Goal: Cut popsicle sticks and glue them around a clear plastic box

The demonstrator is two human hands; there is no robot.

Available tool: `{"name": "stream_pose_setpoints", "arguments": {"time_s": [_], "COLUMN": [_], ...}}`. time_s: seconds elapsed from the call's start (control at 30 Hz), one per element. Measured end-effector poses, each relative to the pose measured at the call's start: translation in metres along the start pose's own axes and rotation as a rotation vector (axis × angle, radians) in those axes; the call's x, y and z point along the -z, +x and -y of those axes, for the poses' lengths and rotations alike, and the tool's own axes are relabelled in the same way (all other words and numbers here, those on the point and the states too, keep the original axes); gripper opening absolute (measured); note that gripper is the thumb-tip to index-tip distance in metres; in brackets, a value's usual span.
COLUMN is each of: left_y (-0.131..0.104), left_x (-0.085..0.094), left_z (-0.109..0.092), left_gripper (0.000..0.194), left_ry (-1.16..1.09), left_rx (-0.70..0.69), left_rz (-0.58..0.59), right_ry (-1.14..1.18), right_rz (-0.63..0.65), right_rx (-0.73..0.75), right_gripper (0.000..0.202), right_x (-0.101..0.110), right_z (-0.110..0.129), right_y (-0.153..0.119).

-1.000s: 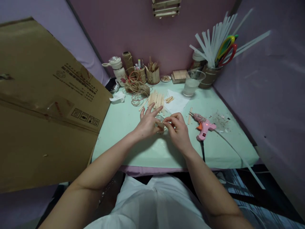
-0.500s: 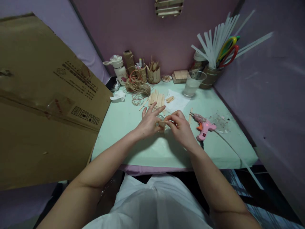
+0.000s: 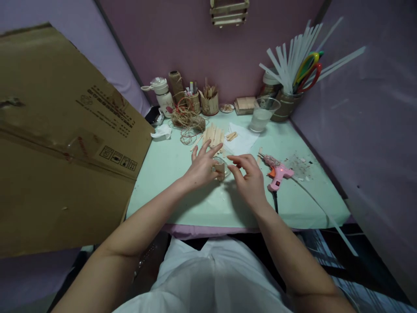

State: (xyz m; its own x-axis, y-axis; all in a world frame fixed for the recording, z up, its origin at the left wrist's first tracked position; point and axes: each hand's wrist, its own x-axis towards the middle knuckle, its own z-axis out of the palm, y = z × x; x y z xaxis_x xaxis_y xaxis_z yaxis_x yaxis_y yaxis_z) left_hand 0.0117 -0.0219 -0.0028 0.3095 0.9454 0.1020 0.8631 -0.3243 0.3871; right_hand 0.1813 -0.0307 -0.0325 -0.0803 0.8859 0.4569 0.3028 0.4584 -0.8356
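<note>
My left hand (image 3: 202, 168) holds a small clear round container (image 3: 227, 171) near the middle of the table, its thumb low against the side and the other fingers stretched out above. Short flat wooden stick pieces (image 3: 220, 168) show against the container's near side; the hand hides part of them. Just right of it is my right hand (image 3: 249, 176), with thumb and fingertips apart and nothing visible between them. Beyond the hands lie flat wooden craft sticks (image 3: 214, 134) in a pile. To the right rests a pink hot glue gun (image 3: 277, 171) with its red switch showing.
White paper (image 3: 243, 140) bears several short stick pieces (image 3: 231, 136). Behind stand a clear cup (image 3: 260, 119) of cloudy liquid, tangled twine (image 3: 187, 121), a white bottle (image 3: 162, 95), and a holder (image 3: 286, 106) with glue sticks and scissors. A large cardboard sheet (image 3: 65, 152) leans at left.
My right hand has moved off the container slightly to the right, and its pinched fingers have parted. My left hand keeps its hold. The view has shifted slightly.
</note>
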Motion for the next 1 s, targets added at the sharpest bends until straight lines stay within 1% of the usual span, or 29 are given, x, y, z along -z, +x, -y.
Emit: {"name": "stream_pose_setpoints", "arguments": {"time_s": [0.03, 0.1, 0.2, 0.27, 0.37, 0.47, 0.53, 0.73, 0.87, 1.0], "left_y": [0.0, 0.001, 0.003, 0.004, 0.003, 0.0, -0.003, -0.011, -0.014, -0.015], "left_x": [0.001, 0.003, 0.008, 0.013, 0.021, 0.027, 0.027, 0.018, 0.014, 0.01], "left_z": [0.001, 0.004, 0.008, 0.011, 0.016, 0.023, 0.026, 0.028, 0.031, 0.033], "left_gripper": [0.008, 0.008, 0.007, 0.006, 0.009, 0.016, 0.021, 0.032, 0.029, 0.029], "left_ry": [0.0, 0.003, 0.002, -0.027, -0.145, -0.311, -0.414, -0.6, -0.679, -0.723], "left_rx": [0.01, 0.027, 0.036, 0.038, 0.052, 0.078, 0.102, 0.143, 0.144, 0.18], "left_rz": [-0.011, -0.039, -0.076, -0.077, -0.072, -0.093, -0.102, -0.117, -0.131, -0.129], "right_ry": [0.006, 0.044, 0.125, 0.161, 0.222, 0.311, 0.375, 0.489, 0.491, 0.439], "right_rz": [-0.039, -0.062, 0.008, 0.049, 0.072, 0.099, 0.118, 0.149, 0.185, 0.192], "right_rx": [-0.007, -0.086, -0.255, -0.319, -0.39, -0.466, -0.508, -0.576, -0.589, -0.581], "right_gripper": [0.016, 0.011, 0.011, 0.012, 0.015, 0.023, 0.026, 0.028, 0.027, 0.023], "right_x": [0.0, -0.002, -0.009, -0.013, -0.016, -0.016, -0.015, -0.014, -0.012, -0.01], "right_z": [-0.002, -0.009, -0.024, -0.033, -0.038, -0.035, -0.031, -0.024, -0.02, -0.016], "right_y": [-0.004, -0.011, -0.019, -0.02, -0.018, -0.015, -0.015, -0.014, -0.014, -0.013]}}
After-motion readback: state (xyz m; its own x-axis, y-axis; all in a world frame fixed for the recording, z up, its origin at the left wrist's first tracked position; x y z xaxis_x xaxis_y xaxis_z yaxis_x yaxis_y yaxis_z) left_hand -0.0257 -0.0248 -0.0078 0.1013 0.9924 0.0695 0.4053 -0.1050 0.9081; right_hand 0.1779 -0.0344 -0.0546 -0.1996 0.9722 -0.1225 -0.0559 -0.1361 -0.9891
